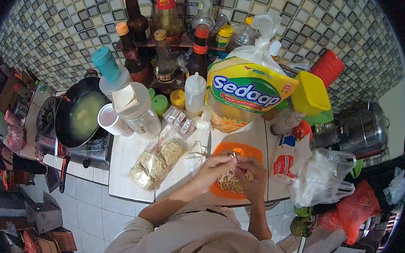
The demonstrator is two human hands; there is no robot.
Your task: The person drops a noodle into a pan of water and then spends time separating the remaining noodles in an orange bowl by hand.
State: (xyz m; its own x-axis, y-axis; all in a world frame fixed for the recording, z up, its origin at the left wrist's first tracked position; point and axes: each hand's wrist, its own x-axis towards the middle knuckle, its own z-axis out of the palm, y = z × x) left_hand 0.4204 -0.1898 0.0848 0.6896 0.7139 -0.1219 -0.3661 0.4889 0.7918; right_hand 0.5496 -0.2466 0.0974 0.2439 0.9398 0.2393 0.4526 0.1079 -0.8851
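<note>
My left hand [215, 168] and my right hand [253, 176] meet above an orange container [216, 191], fingertips pinched together. A few pale dry noodle strands stick up between them. More broken dry noodles [232, 184] lie in the container under my hands. Left of my hands, a clear plastic bag of dry noodle cakes [148, 169] rests on the white tabletop [120, 156]. Between that bag and my left hand is a white crumpled wrapper or paper [196, 150].
A yellow Sedaap bag [247, 89] stands behind the container. A wok [83, 113] with pale liquid sits on the stove at left. Sauce bottles [164, 58], jars [140, 110] and a squeeze bottle [195, 93] crowd the back. Plastic bags [323, 177] lie at right.
</note>
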